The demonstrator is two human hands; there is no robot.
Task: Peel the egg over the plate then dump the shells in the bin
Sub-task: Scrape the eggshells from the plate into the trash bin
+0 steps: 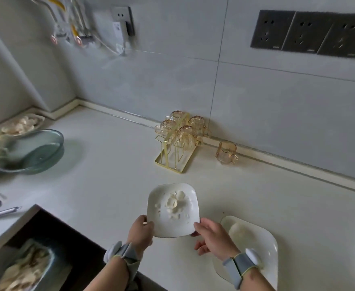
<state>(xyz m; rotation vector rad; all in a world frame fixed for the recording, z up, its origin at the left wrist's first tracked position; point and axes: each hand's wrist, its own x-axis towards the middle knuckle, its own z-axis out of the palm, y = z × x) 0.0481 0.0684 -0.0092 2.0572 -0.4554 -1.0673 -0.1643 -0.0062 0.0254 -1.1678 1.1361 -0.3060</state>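
A white square plate [185, 226] with a heap of eggshell pieces [175, 203] sits at the counter's near edge. My left hand [140, 232] grips its near-left corner and my right hand [213, 236] grips its near-right corner. Whether the plate rests on the counter or is lifted I cannot tell. The peeled white egg [240, 231] lies on a second white plate [267, 255] to the right, partly behind my right wrist. Below the counter at lower left stands a bin [25, 267] full of pale shells and scraps.
A gold rack of amber glass cups [179, 141] and one loose amber cup [227, 152] stand by the back wall. A grey-green glass bowl [35, 152] and a tray of white food [21, 124] sit far left. A metal utensil [2, 213] lies at left.
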